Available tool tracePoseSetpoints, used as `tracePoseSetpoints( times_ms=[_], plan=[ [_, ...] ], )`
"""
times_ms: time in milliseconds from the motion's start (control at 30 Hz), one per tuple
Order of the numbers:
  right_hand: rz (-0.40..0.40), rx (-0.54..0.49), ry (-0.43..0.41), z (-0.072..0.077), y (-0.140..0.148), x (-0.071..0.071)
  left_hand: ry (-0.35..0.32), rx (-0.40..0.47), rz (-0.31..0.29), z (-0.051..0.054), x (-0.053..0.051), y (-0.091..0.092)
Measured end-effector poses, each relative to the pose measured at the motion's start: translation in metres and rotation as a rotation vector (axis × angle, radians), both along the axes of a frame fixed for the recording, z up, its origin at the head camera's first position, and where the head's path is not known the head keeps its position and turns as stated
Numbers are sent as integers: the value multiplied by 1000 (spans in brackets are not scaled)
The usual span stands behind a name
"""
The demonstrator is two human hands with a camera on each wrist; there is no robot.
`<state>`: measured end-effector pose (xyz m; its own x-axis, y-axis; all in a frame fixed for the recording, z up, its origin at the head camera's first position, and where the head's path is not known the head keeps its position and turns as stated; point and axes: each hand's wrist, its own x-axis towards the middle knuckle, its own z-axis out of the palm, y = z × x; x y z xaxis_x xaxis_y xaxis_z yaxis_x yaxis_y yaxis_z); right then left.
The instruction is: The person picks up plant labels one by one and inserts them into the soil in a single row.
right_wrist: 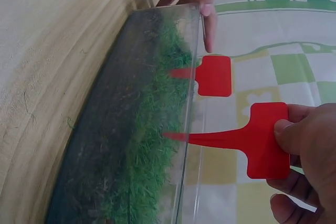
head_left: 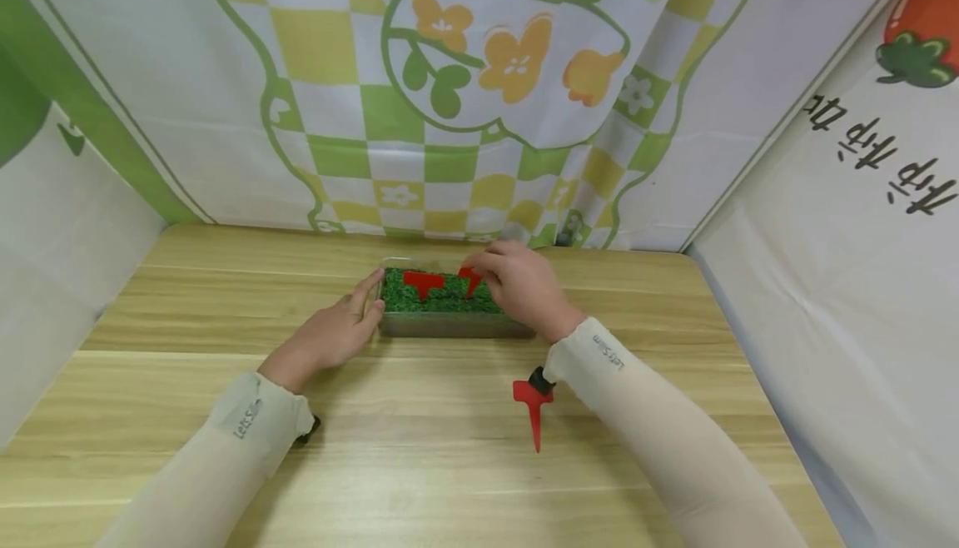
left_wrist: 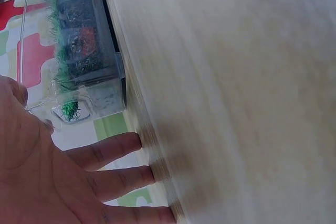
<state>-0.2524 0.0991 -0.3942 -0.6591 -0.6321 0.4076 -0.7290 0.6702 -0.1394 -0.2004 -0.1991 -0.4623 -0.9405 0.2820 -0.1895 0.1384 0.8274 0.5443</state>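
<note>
A clear plastic box (head_left: 457, 326) filled with dark soil and topped with green grass (right_wrist: 152, 156) stands toward the back of the table. My right hand (head_left: 520, 286) pinches the broad head of a red T-shaped plant label (right_wrist: 268, 140) between thumb and fingers. The label's pointed tip reaches down to the grass. To its left a second red plant label (head_left: 423, 283) stands upright in the grass. My left hand (head_left: 340, 331) rests against the box's left end, its fingers straight and spread in the left wrist view.
Another red plant label (head_left: 534, 415) lies on the wooden table (head_left: 419, 440) near the right sleeve, its tip toward the front. A patterned curtain (head_left: 457, 173) hangs right behind the box. Fabric walls (head_left: 847, 323) border the table's sides.
</note>
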Motion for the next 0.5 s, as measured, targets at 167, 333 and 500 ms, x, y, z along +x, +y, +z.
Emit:
tracePoseSetpoints(
  times_ms=[167, 333, 500],
  plan=[
    [-5, 27, -15, -5, -4, -3, 0, -3, 2, 0, 0, 0],
    [-29, 71, -67, -9, -5, -6, -1, -2, 3, -2, -1, 0],
    [-45, 84, -98, -12, -7, -9, 2, 0, 0, -2, -1, -1]
  ],
)
